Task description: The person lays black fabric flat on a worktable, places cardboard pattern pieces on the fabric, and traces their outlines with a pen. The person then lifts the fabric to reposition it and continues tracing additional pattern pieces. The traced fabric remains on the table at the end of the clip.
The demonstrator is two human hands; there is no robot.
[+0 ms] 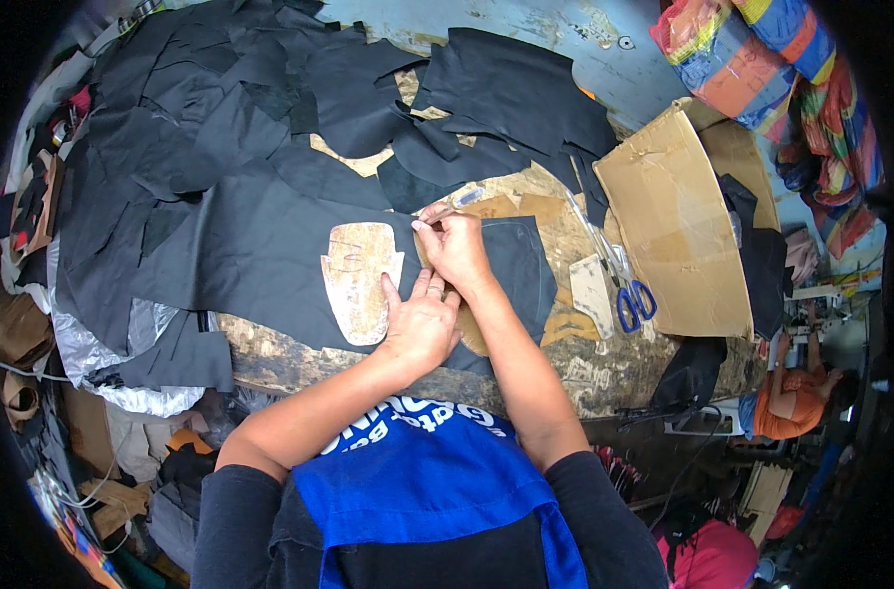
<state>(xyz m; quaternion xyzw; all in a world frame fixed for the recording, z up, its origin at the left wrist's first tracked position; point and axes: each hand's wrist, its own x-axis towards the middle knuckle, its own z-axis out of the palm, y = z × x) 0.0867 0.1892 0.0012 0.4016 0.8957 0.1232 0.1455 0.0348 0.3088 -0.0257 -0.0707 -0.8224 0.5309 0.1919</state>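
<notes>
My left hand [422, 316] lies flat with its fingers stretched out, pressing on a tan template [474, 337] that the hands and forearm partly cover. Its thumb touches the edge of a pale, worn shoe-pattern template [360, 280] on a black leather-like sheet [255, 260]. Just beyond the left fingertips, my right hand [455, 247] pinches a slender pen-like tool [435, 215] near the tan template's upper end. The tool's tip is too small to make out. To the right, the black sheet [518, 245] bears a thin, pale curved outline.
Blue-handled scissors [635, 304] lie right of my hands, beside a pale small template [591, 296]. An open cardboard box [677, 226] stands beyond them. Black leather-like pieces [191, 128] are heaped at the far left of the worn wooden table [604, 378]. A person in orange [795, 398] sits at far right.
</notes>
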